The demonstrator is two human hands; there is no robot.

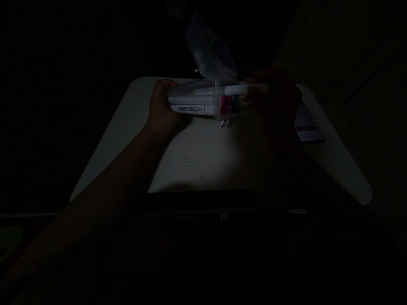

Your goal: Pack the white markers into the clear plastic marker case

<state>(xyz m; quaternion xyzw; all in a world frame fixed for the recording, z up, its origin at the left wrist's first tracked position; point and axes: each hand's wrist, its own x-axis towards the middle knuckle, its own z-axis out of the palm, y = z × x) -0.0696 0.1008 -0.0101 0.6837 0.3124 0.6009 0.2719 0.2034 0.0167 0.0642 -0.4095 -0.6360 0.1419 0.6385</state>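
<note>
The pale table (203, 161) takes up most of the dim view, with a dark flat object (200, 199) along its near edge and a small card or packet (308, 129) lying off to the right. Above the table's far half, the left hand (160, 108) is wrapped around the closed end of a clear marker case (197, 103), holding it on its side with the hinged lid (210, 53) flipped up and open. White-barrelled markers with pink and red caps (227, 105) fill the case. The right hand (273, 99) pinches one white marker (235, 89) that lies half in, half out at the top of the case mouth (its fingers are too shadowed to see exactly).

To handle this marker well, the person would likely keep the case level and steady, and move the marker straight along its length, so its neighbours do not shift and the lid is not knocked.
</note>
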